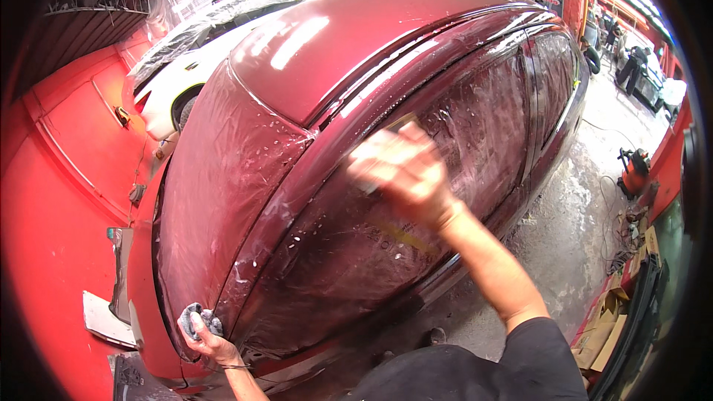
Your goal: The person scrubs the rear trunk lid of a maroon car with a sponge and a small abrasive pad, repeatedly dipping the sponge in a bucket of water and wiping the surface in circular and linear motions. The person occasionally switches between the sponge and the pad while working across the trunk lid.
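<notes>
A dark red car (327,37) stands before me, its windshield (215,141) and side windows (460,119) covered in wrinkled clear film clouded with red. My right hand (408,171), smeared by motion, lies over the roof rail beside the front window. From under its fingers sticks the edge of a thin tan pad (405,120); its kind is not plain. Down at the lower windshield corner, my left hand (212,343) is closed round a bunched grey cloth (199,319). Pale wet-looking spots dot the pillar (293,215) between the hands.
Behind the red car is a white car (174,108) under plastic sheeting. A red wall (67,200) runs along the left. At right are an orange and black machine (633,171), cables and cardboard boxes (600,334) on the concrete floor. People (633,67) stand farther back.
</notes>
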Action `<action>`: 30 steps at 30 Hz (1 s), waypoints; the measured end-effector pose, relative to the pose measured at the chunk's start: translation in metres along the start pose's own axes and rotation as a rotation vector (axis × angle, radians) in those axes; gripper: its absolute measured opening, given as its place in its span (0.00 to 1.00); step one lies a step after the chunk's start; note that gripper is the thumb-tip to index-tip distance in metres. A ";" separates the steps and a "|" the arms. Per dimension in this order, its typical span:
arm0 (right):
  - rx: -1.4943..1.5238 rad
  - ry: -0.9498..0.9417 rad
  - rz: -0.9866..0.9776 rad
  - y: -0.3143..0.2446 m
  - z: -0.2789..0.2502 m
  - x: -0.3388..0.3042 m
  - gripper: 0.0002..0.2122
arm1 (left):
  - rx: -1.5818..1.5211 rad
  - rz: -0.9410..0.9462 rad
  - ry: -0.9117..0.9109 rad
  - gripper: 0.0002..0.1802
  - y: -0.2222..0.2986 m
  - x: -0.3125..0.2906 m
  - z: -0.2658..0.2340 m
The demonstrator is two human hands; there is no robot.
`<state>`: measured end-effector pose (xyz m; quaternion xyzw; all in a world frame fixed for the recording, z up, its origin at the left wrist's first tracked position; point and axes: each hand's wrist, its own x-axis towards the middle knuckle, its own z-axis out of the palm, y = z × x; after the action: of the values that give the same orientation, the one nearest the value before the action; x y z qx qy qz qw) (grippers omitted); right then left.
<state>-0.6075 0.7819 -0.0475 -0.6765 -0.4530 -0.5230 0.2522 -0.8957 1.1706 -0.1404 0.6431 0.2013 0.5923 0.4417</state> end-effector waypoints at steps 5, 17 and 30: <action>-0.335 0.182 0.305 0.073 -0.036 -0.001 0.15 | -0.018 -0.003 -0.003 0.15 -0.004 0.001 0.009; -0.395 0.210 0.262 0.105 -0.056 -0.001 0.15 | 0.061 0.036 0.027 0.16 -0.008 0.000 0.008; -0.443 0.209 0.430 0.168 -0.069 -0.029 0.16 | 0.289 0.290 -0.209 0.12 0.002 0.009 0.021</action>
<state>-0.4945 0.6381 -0.0299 -0.7379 -0.1463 -0.6102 0.2486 -0.8741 1.1697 -0.1312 0.7796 0.1426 0.5449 0.2737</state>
